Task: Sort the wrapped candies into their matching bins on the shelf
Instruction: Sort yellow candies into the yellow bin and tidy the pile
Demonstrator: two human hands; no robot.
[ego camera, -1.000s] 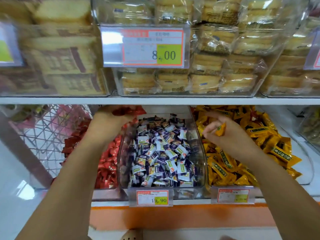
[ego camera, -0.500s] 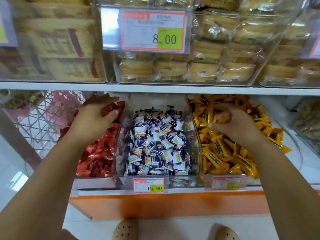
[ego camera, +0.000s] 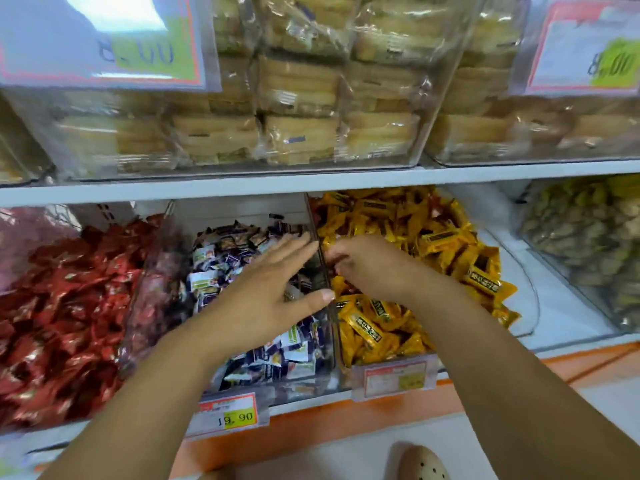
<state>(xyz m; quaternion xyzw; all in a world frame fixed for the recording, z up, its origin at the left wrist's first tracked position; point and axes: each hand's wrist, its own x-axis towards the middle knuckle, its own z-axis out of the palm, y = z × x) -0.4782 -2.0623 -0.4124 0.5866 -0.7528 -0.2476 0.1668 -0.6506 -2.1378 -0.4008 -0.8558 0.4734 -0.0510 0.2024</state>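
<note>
Shop shelving: under a white shelf board (ego camera: 242,185), clear plastic bins (ego camera: 156,285) show each crinkly wrapper colour. The left hand (ego camera: 273,289) lies flat and open over the purple-and-white wrapped candies (ego camera: 221,265), probably feeling for strays. The right hand (ego camera: 367,268) curls into the glossy yellow wrapped candies (ego camera: 433,244) beside the divider; whether it pinches one, I cannot tell. The red foil candies (ego camera: 62,306) sit left.

Around your left hand (ego camera: 273,292) and right hand (ego camera: 370,268): three wrapped-candy heaps, namely one red foil (ego camera: 62,306), one purple-and-white (ego camera: 221,261), one yellow (ego camera: 450,244); two orange-bordered price tags (ego camera: 227,414) (ego camera: 394,375).
</note>
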